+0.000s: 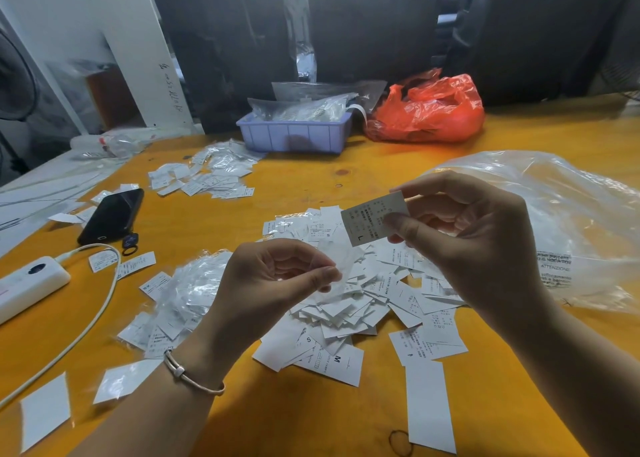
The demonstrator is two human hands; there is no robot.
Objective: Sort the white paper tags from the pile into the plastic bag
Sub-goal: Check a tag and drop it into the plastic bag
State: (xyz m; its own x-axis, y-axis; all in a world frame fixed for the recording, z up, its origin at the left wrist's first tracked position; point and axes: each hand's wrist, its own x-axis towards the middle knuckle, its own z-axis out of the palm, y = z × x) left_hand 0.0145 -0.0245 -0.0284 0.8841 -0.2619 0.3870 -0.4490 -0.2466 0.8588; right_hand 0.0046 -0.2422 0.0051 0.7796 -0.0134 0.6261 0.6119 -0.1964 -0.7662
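A pile of white paper tags (pixel 349 304) lies in the middle of the yellow table (pixel 301 418). Above it, my right hand (pixel 464 235) pinches one white tag (pixel 372 219) marked "L" between thumb and fingers. My left hand (pixel 273 280) is lower and to the left, and pinches a small clear plastic sleeve (pixel 337 266) at its fingertips. A large clear plastic bag (pixel 568 221) lies crumpled on the table to the right, behind my right hand.
Tags in clear sleeves are heaped at left (pixel 180 294) and farther back (pixel 207 176). A black phone (pixel 112 214), a white power bank (pixel 27 283) with cable, a purple bin (pixel 294 131) and a red plastic bag (pixel 426 110) sit around them.
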